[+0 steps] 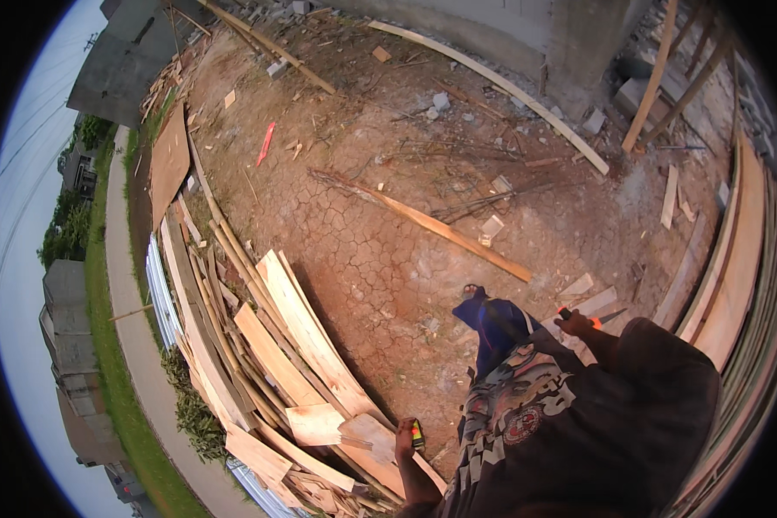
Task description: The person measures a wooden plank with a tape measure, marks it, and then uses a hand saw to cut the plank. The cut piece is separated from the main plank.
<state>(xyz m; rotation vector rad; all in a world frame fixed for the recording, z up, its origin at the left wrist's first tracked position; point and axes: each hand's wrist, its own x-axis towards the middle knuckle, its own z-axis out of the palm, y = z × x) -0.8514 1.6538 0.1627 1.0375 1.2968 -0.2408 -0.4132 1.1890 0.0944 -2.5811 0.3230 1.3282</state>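
My left hand is closed around a yellow-and-black tape measure, low in the view beside the near end of the stacked boards. On the other side of my body, my right hand grips a tool with an orange-and-black handle. A dark, pointed end sticks out to the right of that handle; its exact kind is unclear. Both hands are apart from the timber. My dark blue trouser leg and one foot show between them, over cracked, reddish earth.
A long board lies across the dirt ahead, with a pale curved plank beyond it. More boards and poles are stacked at the right. Scattered offcuts, concrete blocks and a red strip lie about. A paved path runs along the left.
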